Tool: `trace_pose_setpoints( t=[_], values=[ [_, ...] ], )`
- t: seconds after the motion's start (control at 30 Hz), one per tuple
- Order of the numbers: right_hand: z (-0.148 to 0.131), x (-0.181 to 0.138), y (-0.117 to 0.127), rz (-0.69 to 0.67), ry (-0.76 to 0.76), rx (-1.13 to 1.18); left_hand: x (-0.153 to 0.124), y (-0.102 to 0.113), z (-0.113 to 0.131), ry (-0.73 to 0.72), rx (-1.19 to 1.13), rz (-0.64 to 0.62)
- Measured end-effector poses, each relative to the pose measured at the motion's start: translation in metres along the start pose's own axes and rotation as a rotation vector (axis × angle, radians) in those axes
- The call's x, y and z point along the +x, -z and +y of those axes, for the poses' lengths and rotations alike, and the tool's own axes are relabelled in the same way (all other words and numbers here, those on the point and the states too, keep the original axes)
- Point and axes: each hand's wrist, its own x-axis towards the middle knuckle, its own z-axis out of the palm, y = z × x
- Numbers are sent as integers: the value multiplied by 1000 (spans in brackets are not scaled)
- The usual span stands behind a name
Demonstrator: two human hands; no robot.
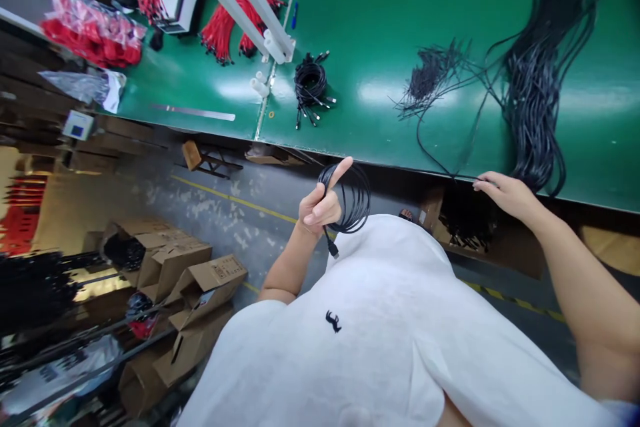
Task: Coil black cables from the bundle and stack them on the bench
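My left hand (pixel 320 207) is closed around a black cable (pixel 361 203) wound in loose loops, its index finger stretched out. A plug of that cable hangs below the hand. At the table's front edge, my right hand (pixel 507 195) pinches a thin black cable between thumb and fingers. Beside it on the table lies a thick bundle of long black cables (pixel 535 93). A pile of short black ties (pixel 433 73) sits left of that bundle. Farther left are coiled black cables (pixel 311 83) with metal plug ends.
The green table (pixel 370 7) runs across in front of me. White posts (pixel 255 0) rise from it at left, near red cables (pixel 225 23) and bagged red items (pixel 93 33). Below are a box of black items (pixel 467 220), a wooden stool (pixel 203 157) and cardboard boxes (pixel 175 260).
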Motion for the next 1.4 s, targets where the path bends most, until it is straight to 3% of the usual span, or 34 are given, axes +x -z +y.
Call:
trace_pose_setpoints(
  t=[0.07, 0.17, 0.27, 0.4, 0.47, 0.6, 0.73, 0.83, 0.9, 1.03, 1.13, 1.23, 1.4],
  values=[
    [-9, -10, -13, -35, -115, 24, -1, 0, 5, -51, -6, 31],
    [-44, -29, -29, -138, -45, -327, 5, 0, 7, -62, 54, 58],
    [-93, -46, -35, -205, 248, -595, 21, 4, -8, 32, 236, 51],
    [-153, -45, -26, -230, 794, -595, 43, 7, -47, 171, 438, -28],
    [-171, -34, -18, -167, 885, -611, 47, 4, -64, 261, 504, -150],
    [-184, -22, -4, 19, 864, -578, 41, -8, -72, 481, 503, -458],
    [-176, -36, -4, 282, 761, -366, 32, -12, -58, 479, 308, -448],
    [-168, -38, -21, 182, 502, -172, 28, -14, -49, 485, 192, -430],
    [-170, -25, -39, 89, 429, -13, 26, -19, -48, 529, 164, -473],
    [-194, 12, -64, 51, 648, 268, 23, -27, -48, 662, 206, -636],
    [-212, 23, -64, 63, 802, 240, 22, -23, -40, 681, 277, -659],
    [-221, 20, -58, 121, 809, 131, 20, -15, -27, 623, 322, -610],
    [-230, 23, -52, 15, 729, 94, 14, -6, -15, 611, 406, -616]
  ],
)
